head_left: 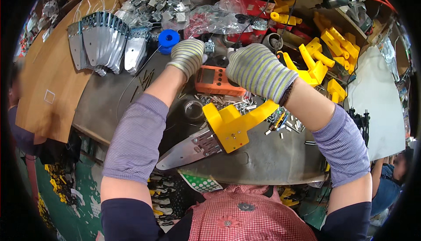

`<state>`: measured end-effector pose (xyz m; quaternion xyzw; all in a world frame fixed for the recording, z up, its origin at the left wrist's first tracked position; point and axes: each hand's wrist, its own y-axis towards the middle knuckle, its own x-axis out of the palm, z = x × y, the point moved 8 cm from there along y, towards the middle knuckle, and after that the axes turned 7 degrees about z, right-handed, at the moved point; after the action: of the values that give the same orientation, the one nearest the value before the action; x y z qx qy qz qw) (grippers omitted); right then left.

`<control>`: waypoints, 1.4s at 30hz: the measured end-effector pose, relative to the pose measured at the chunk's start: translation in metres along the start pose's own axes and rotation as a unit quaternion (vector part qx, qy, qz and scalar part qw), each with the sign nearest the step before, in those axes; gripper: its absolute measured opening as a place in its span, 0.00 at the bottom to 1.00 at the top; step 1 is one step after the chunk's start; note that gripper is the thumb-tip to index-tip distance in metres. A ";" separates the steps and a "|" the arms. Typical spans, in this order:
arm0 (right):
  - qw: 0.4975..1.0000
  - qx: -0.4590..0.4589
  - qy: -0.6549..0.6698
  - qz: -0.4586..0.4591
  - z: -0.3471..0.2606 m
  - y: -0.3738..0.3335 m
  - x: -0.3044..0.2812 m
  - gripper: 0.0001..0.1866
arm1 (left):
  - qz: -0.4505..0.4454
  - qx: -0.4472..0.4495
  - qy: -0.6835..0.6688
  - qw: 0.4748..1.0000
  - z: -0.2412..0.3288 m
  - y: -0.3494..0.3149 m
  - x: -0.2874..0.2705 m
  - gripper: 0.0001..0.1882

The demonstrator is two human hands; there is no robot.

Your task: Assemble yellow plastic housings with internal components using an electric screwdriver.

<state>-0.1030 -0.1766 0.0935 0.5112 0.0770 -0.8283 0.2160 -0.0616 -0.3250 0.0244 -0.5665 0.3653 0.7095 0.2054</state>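
Note:
My left hand (188, 57), in a striped knit glove, is curled closed at the back of the bench, next to a blue spool (168, 39). Whatever its fingers grip is hidden. Opposite it, my right hand (259, 70), gloved alike, is also closed, its fingertips by a small light-coloured piece I cannot make out. An orange handheld meter (214, 79) lies between the hands, its right part under the right hand. A small metal block (210, 46) sits just beyond. Nearer me rests a yellow plastic handle housing (232, 127) joined to a flat grey metal plate (186, 151).
Metal plates with wires (103, 41) stand stacked at left. Yellow housings (335, 44) pile at right. Small screws and sleeves (280, 120) scatter mid-bench, near a roll of tape (193, 108). A power screwdriver (340, 1) hangs at upper right. Other people are at both sides.

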 end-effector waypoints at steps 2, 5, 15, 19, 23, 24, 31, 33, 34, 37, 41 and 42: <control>1.000 -0.008 0.007 0.007 -0.001 -0.001 -0.002 0.07 | -0.021 -0.014 -0.016 1.000 -0.002 0.007 -0.002 0.12; 0.999 -0.015 0.038 -0.025 0.003 -0.006 0.002 0.07 | 0.077 -0.043 -0.162 0.983 -0.021 -0.007 -0.027 0.16; 0.999 -0.006 0.014 0.040 0.004 -0.013 0.008 0.06 | -0.046 -0.330 -0.540 0.773 -0.079 -0.189 -0.020 0.13; 0.998 0.009 0.049 0.026 0.007 -0.015 0.005 0.07 | -0.039 -0.219 -0.237 0.946 -0.087 -0.201 -0.024 0.13; 0.997 0.038 0.061 0.024 0.011 -0.009 0.006 0.08 | 0.125 -0.078 -0.141 0.979 -0.062 -0.193 -0.061 0.17; 0.999 0.020 0.044 0.015 0.008 -0.009 0.006 0.07 | 0.096 -0.016 -0.153 0.983 -0.049 -0.188 -0.065 0.19; 0.998 0.029 0.055 0.006 0.011 -0.007 0.005 0.08 | 0.058 0.032 -0.154 0.986 -0.028 -0.187 -0.063 0.19; 0.999 -0.025 0.039 -0.027 0.008 -0.002 0.014 0.09 | 0.141 -0.105 -0.262 0.949 -0.015 -0.200 -0.092 0.21; 0.996 0.004 0.080 -0.044 0.011 0.003 0.013 0.09 | 0.245 -0.041 -0.220 0.944 0.005 -0.213 -0.115 0.19; 0.994 0.007 0.074 -0.082 0.011 0.009 0.005 0.10 | 0.262 -0.010 -0.238 0.935 0.065 -0.243 -0.129 0.22; 0.994 0.053 0.039 -0.082 0.020 -0.012 -0.015 0.11 | 0.292 -0.008 -0.348 0.891 0.101 -0.246 -0.085 0.24; 0.996 0.050 0.043 -0.066 0.016 -0.005 -0.009 0.09 | 0.276 -0.055 -0.320 0.905 0.096 -0.247 -0.081 0.25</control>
<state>-0.1146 -0.1753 0.1087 0.5502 0.0786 -0.8208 0.1317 0.0719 -0.0826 0.0400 -0.1956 0.3819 0.9001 0.0761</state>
